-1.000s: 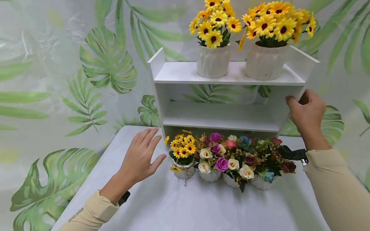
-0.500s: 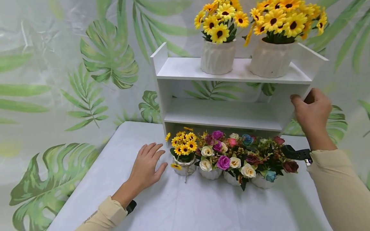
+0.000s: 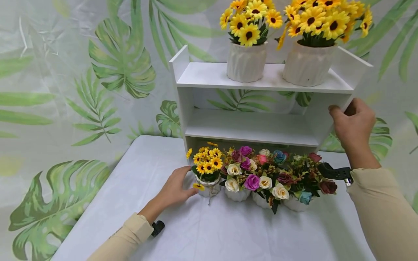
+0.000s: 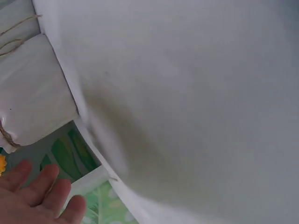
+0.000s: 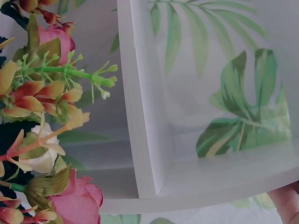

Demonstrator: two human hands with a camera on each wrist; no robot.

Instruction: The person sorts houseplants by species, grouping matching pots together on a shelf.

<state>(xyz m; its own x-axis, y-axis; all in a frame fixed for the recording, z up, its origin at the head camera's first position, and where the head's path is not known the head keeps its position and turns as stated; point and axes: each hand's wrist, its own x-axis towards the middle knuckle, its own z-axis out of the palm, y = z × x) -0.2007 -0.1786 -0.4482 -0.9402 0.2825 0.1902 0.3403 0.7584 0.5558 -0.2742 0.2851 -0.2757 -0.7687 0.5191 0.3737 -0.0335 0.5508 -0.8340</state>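
Observation:
My left hand (image 3: 174,186) is beside the small pot of yellow sunflowers (image 3: 207,166), at its left side. In the left wrist view, the fingers of the left hand (image 4: 39,196) are spread, near the white pot (image 4: 35,91) with twine round it; whether they touch it I cannot tell. The white shelf (image 3: 251,125) stands upright behind the flowers. My right hand (image 3: 354,121) grips the shelf's right side panel between thumb and fingers. Only a bit of the right hand (image 5: 286,205) shows at the panel's edge in the right wrist view.
Two larger white pots of sunflowers (image 3: 247,62) (image 3: 308,64) stand on the top shelf board. Several pots of mixed roses (image 3: 251,182) sit in a row before the shelf, right of the small sunflowers. A white cloth (image 3: 228,235) covers the table; a leaf-patterned backdrop (image 3: 124,54) hangs behind.
My left hand has moved right, up to the side of the small sunflower pot. The right hand keeps its grip on the shelf. The head view has shifted slightly.

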